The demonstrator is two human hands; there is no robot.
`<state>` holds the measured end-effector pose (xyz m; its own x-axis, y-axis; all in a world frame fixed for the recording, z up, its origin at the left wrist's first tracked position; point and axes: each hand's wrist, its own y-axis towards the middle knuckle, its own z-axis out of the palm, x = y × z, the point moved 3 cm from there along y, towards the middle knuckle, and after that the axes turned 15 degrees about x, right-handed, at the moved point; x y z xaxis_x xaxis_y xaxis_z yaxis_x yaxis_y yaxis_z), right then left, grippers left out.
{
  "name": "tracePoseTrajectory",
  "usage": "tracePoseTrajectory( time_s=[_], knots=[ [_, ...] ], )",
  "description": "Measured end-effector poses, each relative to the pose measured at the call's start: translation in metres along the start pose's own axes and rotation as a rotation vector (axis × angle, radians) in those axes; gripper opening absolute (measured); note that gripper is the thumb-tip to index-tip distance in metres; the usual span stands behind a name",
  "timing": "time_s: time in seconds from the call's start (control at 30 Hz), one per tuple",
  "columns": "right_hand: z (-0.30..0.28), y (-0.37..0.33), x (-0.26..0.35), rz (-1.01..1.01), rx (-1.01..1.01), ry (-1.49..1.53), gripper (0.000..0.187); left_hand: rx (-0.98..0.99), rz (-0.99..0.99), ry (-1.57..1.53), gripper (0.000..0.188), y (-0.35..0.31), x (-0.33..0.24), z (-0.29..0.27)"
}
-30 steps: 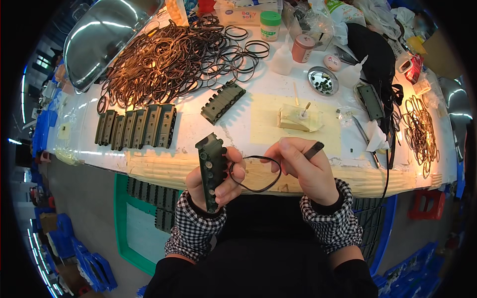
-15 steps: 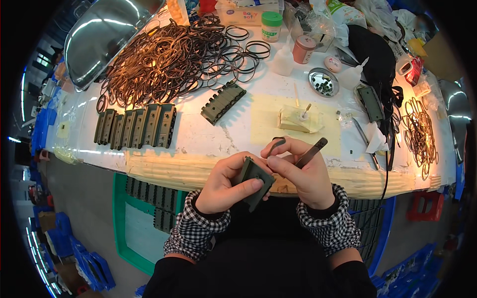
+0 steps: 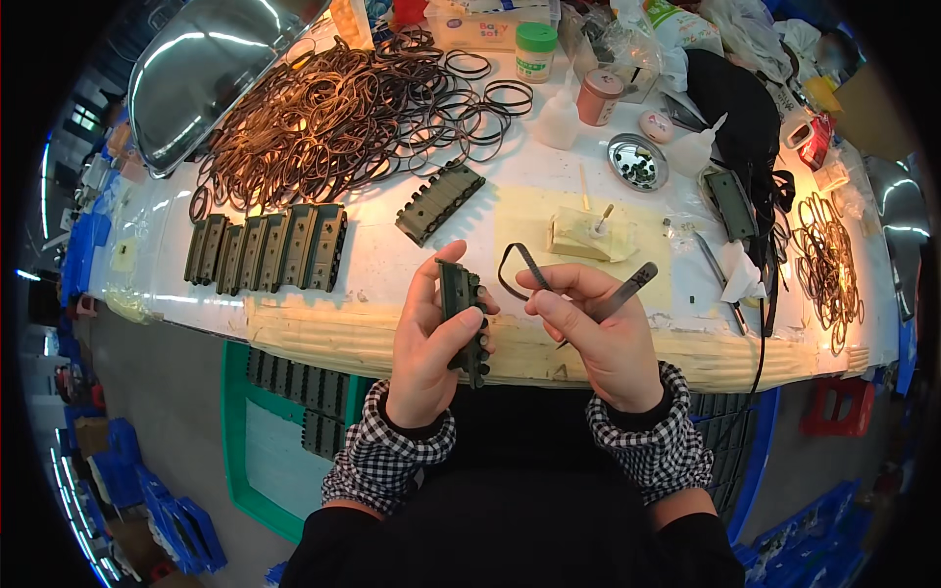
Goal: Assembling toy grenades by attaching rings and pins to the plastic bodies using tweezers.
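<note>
My left hand is closed round an olive-green ribbed plastic part, turned edge-on with its knobbed side toward my right hand. Thumb and fingers of my right hand pinch a thin dark rubber band, whose loop stands out toward the left. Tweezers lie across the same hand, their broad end pointing up and right. The band and the green part are apart. On the table beyond lies another ribbed green part, and a row of similar parts sits at the left.
A large heap of brown-black bands covers the back left, beside a shiny metal bowl. A small metal dish holds tiny dark pieces. Nearer stands a taped block. Below the padded edge are a green crate and a blue crate.
My left hand has turned the green part from face-up to edge-on and moved it left. The band has come up and opened into a wider loop; the tweezers have tipped lower.
</note>
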<state>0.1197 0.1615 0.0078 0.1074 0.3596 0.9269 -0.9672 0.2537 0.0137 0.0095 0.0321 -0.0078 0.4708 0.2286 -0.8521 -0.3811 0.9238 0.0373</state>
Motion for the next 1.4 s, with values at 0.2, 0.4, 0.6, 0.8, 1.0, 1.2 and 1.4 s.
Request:
tracePoseTrajectory(
  time_s=[0.2,0.4,0.6,0.8,1.0,1.2,1.4],
  knots=[
    [-0.002,0.001,0.003,0.023,-0.006,-0.042,0.021,0.000,0.062,0.156,0.056,-0.002,0.000,0.003],
    [-0.002,0.001,0.003,0.011,0.005,0.025,0.018,-0.013,0.106,0.205,0.060,0.000,-0.002,0.004],
    [-0.002,0.002,0.002,-0.032,-0.001,0.033,0.015,-0.017,0.117,0.221,0.059,0.000,-0.002,0.004],
    [-0.002,0.001,0.001,0.004,-0.013,0.025,0.014,-0.018,0.144,0.265,0.059,0.000,-0.001,0.004],
    [0.000,0.001,0.000,0.006,-0.049,0.056,0.014,0.014,0.134,0.232,0.057,-0.001,0.000,0.004],
    [0.001,0.001,-0.003,-0.002,-0.046,0.101,0.012,0.009,0.120,0.242,0.059,0.000,0.002,0.005],
    [0.007,0.003,-0.007,-0.045,-0.064,-0.012,0.011,0.033,0.086,0.248,0.060,0.001,0.005,0.007]
  ],
)
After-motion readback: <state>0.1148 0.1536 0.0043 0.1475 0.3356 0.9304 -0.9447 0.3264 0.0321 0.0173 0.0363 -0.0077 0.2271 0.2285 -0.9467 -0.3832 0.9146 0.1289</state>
